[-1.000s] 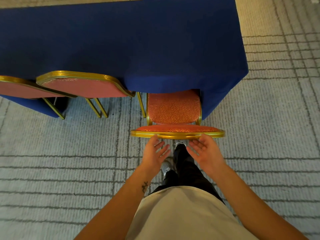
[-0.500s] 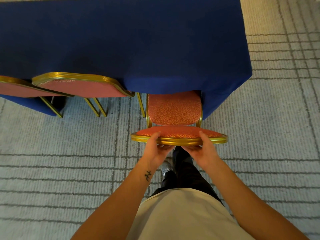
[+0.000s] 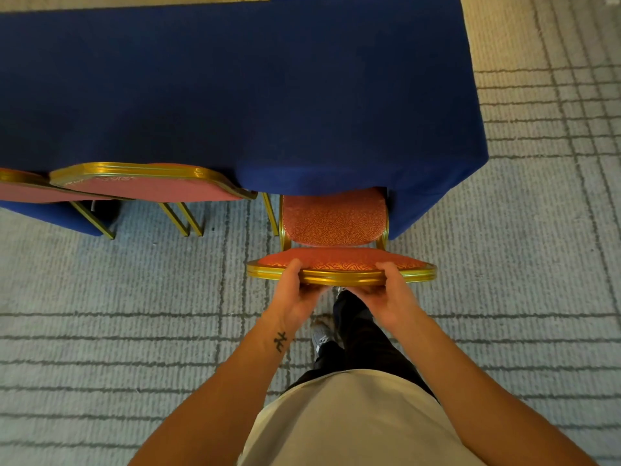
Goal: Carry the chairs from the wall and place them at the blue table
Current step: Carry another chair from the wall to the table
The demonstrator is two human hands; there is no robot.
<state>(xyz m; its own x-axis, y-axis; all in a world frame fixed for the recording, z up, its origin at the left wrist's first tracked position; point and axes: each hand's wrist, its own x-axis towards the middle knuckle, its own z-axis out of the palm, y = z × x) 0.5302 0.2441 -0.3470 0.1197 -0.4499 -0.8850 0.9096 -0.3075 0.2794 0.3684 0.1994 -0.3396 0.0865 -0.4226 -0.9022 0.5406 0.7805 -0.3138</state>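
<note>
Gripping the gold top rail of the red chair [image 3: 336, 223] at frame centre, left hand [image 3: 295, 294] and right hand [image 3: 393, 297] side by side, thumbs over the padded front, fingers curled beneath. Seat tucked partly under the blue table [image 3: 235, 95]. Toward the left edge, two more chairs [image 3: 151, 186] against the cloth. Underfoot, grey lined carpet [image 3: 100, 297].

From my feed this reads as a hotel function room or banquet hall. The long bench [image 3: 235, 95] is draped low in plain blue cloth, and the nearest chair [image 3: 336, 223] and its neighbour [image 3: 151, 188] tucked along it are banquet seats with gold metal frames and red patterned upholstery. Underfoot runs grey carpet [image 3: 521, 264] gridded with darker lines.
</note>
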